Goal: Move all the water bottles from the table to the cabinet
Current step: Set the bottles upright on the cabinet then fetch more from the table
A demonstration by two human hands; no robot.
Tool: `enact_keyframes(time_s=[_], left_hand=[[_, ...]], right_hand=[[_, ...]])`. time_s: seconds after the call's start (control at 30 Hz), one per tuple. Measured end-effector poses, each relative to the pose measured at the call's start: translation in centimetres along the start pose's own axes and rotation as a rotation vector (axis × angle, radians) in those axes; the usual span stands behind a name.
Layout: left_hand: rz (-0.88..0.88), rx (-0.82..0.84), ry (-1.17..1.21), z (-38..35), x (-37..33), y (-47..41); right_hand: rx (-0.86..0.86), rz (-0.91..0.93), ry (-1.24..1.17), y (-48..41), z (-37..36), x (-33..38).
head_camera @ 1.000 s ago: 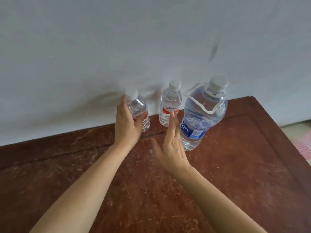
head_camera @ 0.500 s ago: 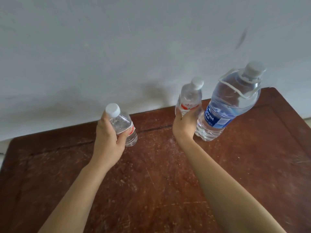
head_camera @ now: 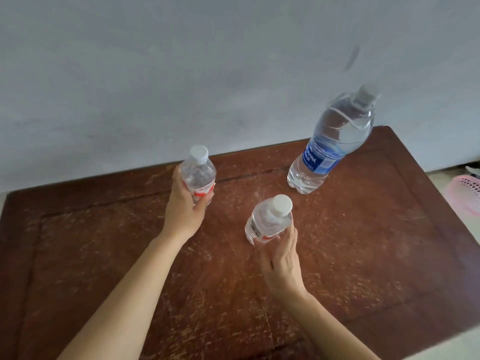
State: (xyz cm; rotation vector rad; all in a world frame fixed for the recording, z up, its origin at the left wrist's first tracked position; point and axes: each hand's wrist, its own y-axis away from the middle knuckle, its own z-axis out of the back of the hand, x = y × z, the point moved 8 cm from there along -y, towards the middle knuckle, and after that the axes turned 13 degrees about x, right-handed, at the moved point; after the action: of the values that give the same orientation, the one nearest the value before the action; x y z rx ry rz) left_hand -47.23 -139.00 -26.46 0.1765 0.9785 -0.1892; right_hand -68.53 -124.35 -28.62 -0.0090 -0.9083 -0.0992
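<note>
Two small clear water bottles with white caps and red-and-white labels are off the worn brown wooden table [head_camera: 363,255]. My left hand [head_camera: 184,209] is shut on one small bottle [head_camera: 198,172], held upright above the table's back middle. My right hand [head_camera: 281,263] is shut on the other small bottle [head_camera: 268,220], tilted with its cap towards me, above the table's centre. A large clear bottle [head_camera: 335,144] with a blue label, white cap and carry strap stands on the table at the back right, untouched. No cabinet is in view.
A plain grey-white wall [head_camera: 181,74] rises directly behind the table's back edge. A pink perforated basket [head_camera: 465,193] lies on the floor past the table's right edge. The table's front right corner shows at the lower right.
Both hands have pulled back from the wall with their small bottles. The right hand, open a second ago, closed on its bottle and lifted it towards me; the large bottle stays put.
</note>
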Motion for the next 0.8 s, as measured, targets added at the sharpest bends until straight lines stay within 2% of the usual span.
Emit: enact_keyframes(time_s=[0.13, 0.27, 0.4, 0.47, 0.57, 0.67, 0.8], left_hand=[[0.002, 0.020, -0.036, 0.0, -0.3, 2.4], [-0.042, 0.069, -0.028, 0.5, 0.2, 7.0], [-0.034, 0.060, 0.039, 1.2, 1.3, 10.1], [-0.082, 0.042, -0.017, 2.3, 0.4, 10.8], [-0.187, -0.089, -0.185, 5.1, -2.5, 10.4], [-0.330, -0.169, -0.495, 7.2, -6.9, 9.0], [-0.403, -0.323, -0.785, 9.4, -13.2, 8.2]], right_hand=[[-0.057, -0.074, -0.039, 0.4, 0.5, -0.1], [-0.075, -0.169, -0.228, -1.2, -0.5, 0.9], [-0.026, -0.184, -0.184, -1.7, -1.0, 1.4], [-0.016, -0.158, -0.157, -1.1, 0.0, 2.3], [-0.094, -0.082, -0.041, -0.3, 3.5, 5.1], [-0.208, 0.044, 0.128, 0.3, 8.0, 9.2], [-0.383, 0.241, 0.552, 1.5, 15.1, 14.9]])
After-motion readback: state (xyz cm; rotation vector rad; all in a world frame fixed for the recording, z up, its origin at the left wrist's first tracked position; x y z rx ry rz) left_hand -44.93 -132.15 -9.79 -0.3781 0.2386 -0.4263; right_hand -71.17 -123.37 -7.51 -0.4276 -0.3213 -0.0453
